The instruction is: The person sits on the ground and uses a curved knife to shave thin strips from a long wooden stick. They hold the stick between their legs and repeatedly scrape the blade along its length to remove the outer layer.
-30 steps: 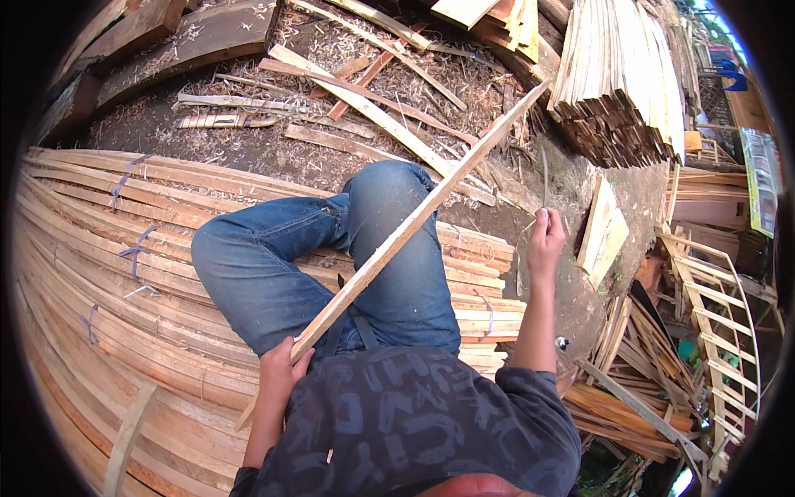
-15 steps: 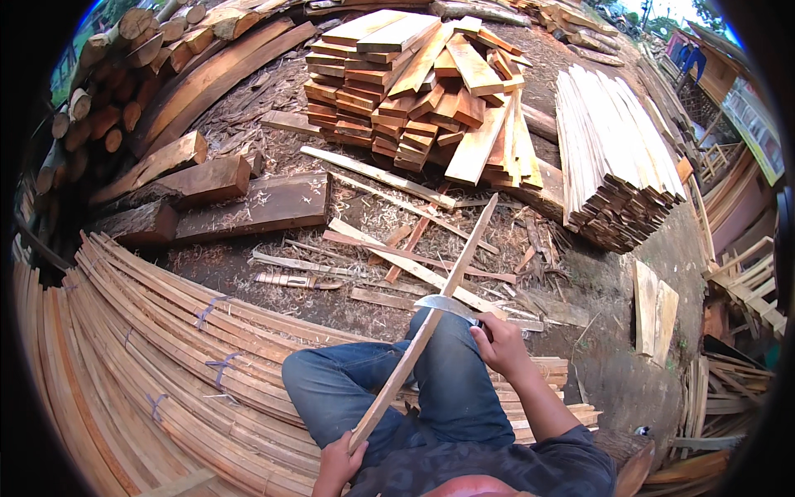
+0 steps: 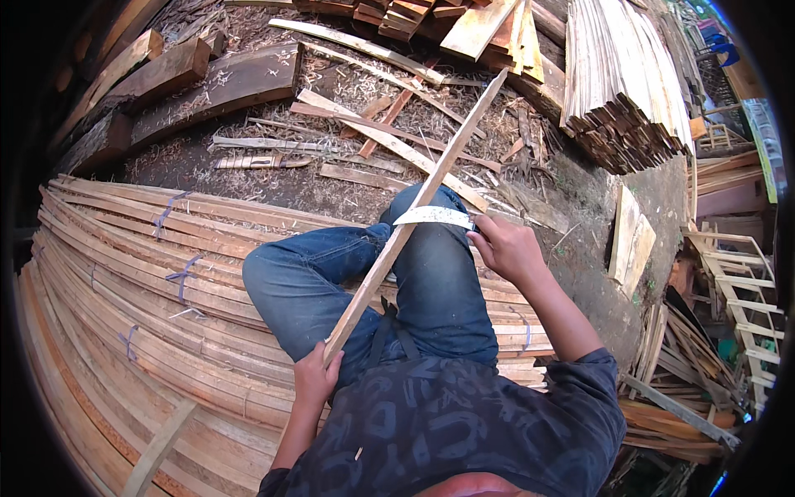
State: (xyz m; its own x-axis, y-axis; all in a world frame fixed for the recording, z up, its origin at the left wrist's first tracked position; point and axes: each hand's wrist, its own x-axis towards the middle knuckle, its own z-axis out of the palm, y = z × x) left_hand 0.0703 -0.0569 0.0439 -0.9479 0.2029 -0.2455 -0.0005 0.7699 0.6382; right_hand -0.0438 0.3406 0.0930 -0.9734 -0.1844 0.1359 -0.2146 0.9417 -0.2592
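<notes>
My left hand [image 3: 316, 374] is closed round the lower end of a long wooden strip [image 3: 370, 286]. The strip slants up to the right, passing over my bent knee, and its tapered far end hangs over the ground. In my right hand [image 3: 507, 247] is the dark handle of a knife [image 3: 435, 216], mostly hidden by the fingers. Its pale, curved blade lies across the strip just above the knee, the tip pointing left. Most of the left hand's fingers are hidden beneath the strip.
Bundled wooden slats [image 3: 207, 273] with purple ties lie left of and under my legs. Ahead are loose offcuts [image 3: 397, 145], shavings, and a wooden sheath-like piece [image 3: 262, 162]. Thick beams [image 3: 219, 91] lie far left; a stack of pale boards [image 3: 621, 74] stands far right.
My view has tilted down, so the surroundings sit higher in the picture. The knife blade has moved along the strip toward my left hand, and more of its face shows.
</notes>
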